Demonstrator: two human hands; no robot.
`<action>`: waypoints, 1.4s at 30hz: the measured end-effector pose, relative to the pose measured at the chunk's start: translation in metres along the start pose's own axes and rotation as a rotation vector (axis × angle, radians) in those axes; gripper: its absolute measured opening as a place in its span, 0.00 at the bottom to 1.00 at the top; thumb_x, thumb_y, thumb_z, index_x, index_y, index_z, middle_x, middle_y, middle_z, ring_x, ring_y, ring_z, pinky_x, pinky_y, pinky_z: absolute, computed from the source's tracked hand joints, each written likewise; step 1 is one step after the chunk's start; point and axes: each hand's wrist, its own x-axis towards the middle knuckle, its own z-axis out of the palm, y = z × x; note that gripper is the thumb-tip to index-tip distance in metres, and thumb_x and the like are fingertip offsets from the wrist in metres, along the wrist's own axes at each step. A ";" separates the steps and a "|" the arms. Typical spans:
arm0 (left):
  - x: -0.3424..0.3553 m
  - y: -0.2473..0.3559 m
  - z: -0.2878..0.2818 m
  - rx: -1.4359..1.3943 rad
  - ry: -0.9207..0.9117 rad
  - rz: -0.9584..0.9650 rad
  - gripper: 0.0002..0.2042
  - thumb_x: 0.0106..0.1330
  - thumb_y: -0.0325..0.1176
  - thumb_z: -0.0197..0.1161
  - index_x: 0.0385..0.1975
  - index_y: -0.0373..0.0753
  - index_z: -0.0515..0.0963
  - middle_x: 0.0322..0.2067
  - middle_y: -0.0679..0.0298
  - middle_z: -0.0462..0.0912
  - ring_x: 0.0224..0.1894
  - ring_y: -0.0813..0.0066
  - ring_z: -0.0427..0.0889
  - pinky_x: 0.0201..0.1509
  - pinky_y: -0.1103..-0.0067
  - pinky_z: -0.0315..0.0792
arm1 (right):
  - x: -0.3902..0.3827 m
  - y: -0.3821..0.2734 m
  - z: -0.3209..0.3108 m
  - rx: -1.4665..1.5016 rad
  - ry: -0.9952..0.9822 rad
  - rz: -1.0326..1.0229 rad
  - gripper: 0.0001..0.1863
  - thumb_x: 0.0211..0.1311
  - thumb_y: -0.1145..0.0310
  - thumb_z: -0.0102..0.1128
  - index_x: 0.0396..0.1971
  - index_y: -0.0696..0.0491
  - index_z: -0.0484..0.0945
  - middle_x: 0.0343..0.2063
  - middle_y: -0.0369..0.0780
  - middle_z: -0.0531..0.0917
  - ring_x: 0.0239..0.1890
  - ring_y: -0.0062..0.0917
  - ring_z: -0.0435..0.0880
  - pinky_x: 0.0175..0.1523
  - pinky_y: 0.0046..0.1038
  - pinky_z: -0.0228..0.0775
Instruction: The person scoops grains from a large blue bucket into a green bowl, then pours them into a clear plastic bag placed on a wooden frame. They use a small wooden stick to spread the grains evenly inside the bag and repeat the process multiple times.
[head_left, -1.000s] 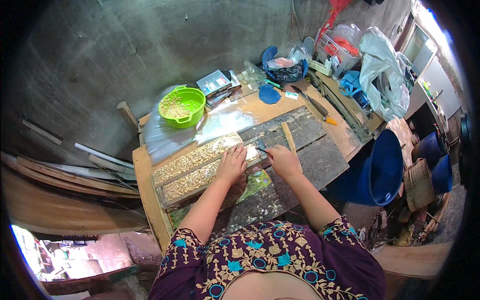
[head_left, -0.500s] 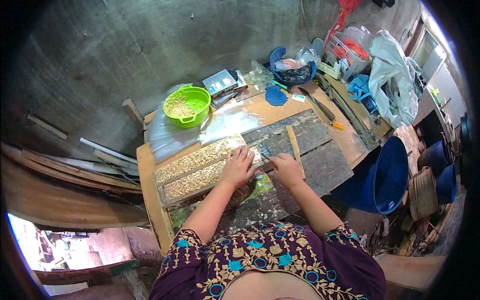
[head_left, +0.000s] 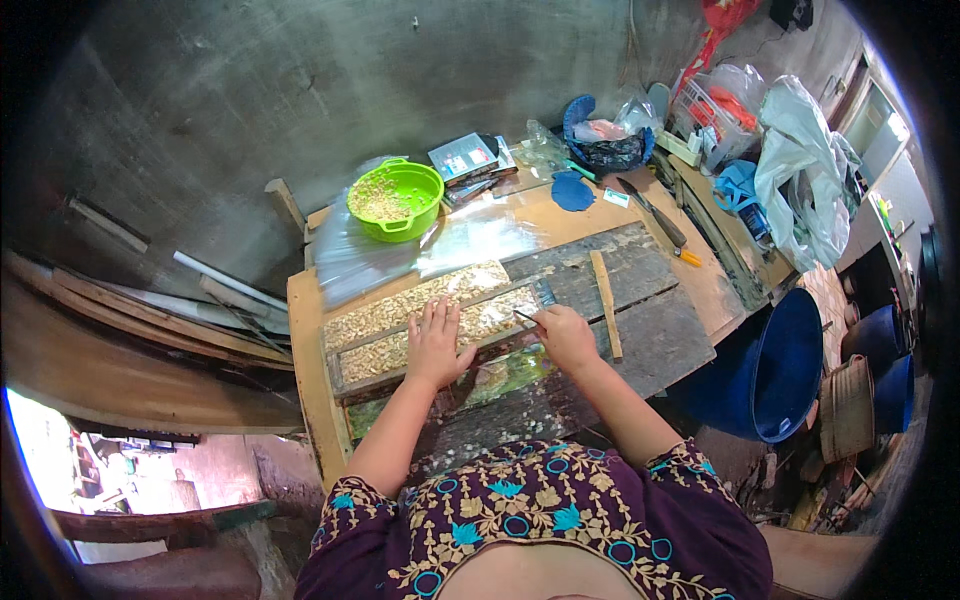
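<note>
A long clear plastic pack of pale beans [head_left: 497, 312] lies inside a narrow wooden frame [head_left: 390, 378] on the board. My left hand [head_left: 433, 345] rests flat over the pack, its fingers stretched out and slightly spread. Near the pack's right end, my right hand [head_left: 565, 337] is closed around a thin dark stick-like tool [head_left: 522, 315], whose tip points left over the beans. The tool's exact kind is hidden by my fingers. A second bean-filled pack [head_left: 375, 312] lies alongside, just beyond the frame.
A green colander [head_left: 418, 228] with loose beans stands on clear plastic sheets [head_left: 340, 275] at the back. A wooden strip [head_left: 606, 305] lies right of my right hand. Farther right are a knife [head_left: 664, 225] and an orange-handled tool [head_left: 688, 257]. A blue tub [head_left: 770, 370] stands beside the table.
My left hand has slid left along the bean pack, uncovering more of its right part. My right hand has shifted slightly left with the thin tool. The whole view has shifted a little.
</note>
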 end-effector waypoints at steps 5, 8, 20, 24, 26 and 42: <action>-0.023 -0.022 0.007 0.086 0.007 -0.026 0.36 0.57 0.54 0.54 0.63 0.42 0.56 0.64 0.56 0.54 0.67 0.56 0.51 0.66 0.57 0.45 | -0.004 -0.011 -0.004 0.021 0.061 -0.015 0.05 0.50 0.71 0.56 0.28 0.51 0.79 0.25 0.41 0.76 0.33 0.37 0.77 0.36 0.37 0.70; -0.026 -0.026 0.014 0.085 0.019 -0.044 0.36 0.57 0.55 0.54 0.63 0.42 0.56 0.64 0.57 0.54 0.66 0.56 0.52 0.66 0.57 0.46 | -0.002 -0.025 -0.005 0.084 0.120 -0.091 0.05 0.50 0.71 0.55 0.27 0.51 0.79 0.24 0.41 0.76 0.32 0.37 0.77 0.35 0.37 0.71; -0.027 -0.026 0.017 0.035 0.035 -0.063 0.36 0.55 0.55 0.57 0.62 0.44 0.58 0.64 0.58 0.56 0.66 0.57 0.53 0.66 0.56 0.46 | 0.009 -0.044 0.017 0.028 0.013 -0.147 0.05 0.48 0.72 0.55 0.26 0.53 0.80 0.23 0.41 0.76 0.32 0.37 0.77 0.36 0.36 0.71; -0.023 -0.016 0.008 0.080 0.023 -0.035 0.36 0.54 0.55 0.58 0.62 0.46 0.58 0.63 0.57 0.56 0.66 0.55 0.53 0.65 0.51 0.45 | 0.009 -0.036 -0.013 0.220 0.248 -0.086 0.08 0.48 0.74 0.59 0.30 0.54 0.80 0.26 0.42 0.79 0.33 0.37 0.78 0.38 0.33 0.72; -0.017 -0.004 0.009 0.032 0.045 0.034 0.35 0.53 0.55 0.59 0.61 0.47 0.60 0.63 0.57 0.56 0.66 0.55 0.52 0.64 0.50 0.45 | 0.004 -0.013 -0.042 0.309 0.381 0.020 0.09 0.48 0.75 0.62 0.32 0.57 0.80 0.30 0.43 0.81 0.33 0.34 0.80 0.40 0.29 0.72; -0.082 -0.075 -0.015 -0.108 0.192 -0.459 0.31 0.54 0.34 0.56 0.60 0.32 0.58 0.60 0.46 0.59 0.63 0.49 0.56 0.66 0.65 0.49 | -0.112 0.361 -0.133 -0.184 0.656 1.084 0.10 0.47 0.68 0.60 0.33 0.51 0.81 0.36 0.44 0.80 0.41 0.38 0.79 0.46 0.35 0.70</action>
